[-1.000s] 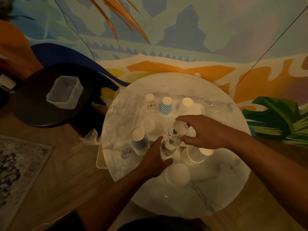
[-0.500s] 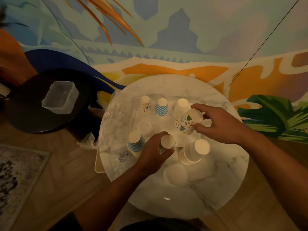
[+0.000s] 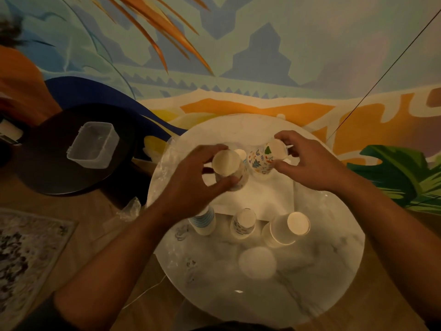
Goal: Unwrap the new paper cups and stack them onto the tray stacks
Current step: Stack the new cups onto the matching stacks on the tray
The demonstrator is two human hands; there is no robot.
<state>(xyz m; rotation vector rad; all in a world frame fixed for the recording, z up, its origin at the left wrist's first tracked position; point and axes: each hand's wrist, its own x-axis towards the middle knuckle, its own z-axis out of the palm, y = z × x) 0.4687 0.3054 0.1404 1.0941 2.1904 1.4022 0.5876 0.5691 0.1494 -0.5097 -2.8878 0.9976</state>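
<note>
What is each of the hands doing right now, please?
Left hand: grips an upside-down cup.
Right hand: grips a patterned cup, tilted.

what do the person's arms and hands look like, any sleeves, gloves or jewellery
Both forearms are bare as far as the frame shows, with no sleeve cuff in view. The left hand and the right hand wear no gloves, and no ring, watch or bracelet is visible on either. The dim light could hide small details. Nothing marks or covers the wrists.

round marble table (image 3: 310, 283) | on it: white tray (image 3: 274, 199), clear plastic wrap (image 3: 167, 168), three upside-down cup stacks (image 3: 243, 225)
</note>
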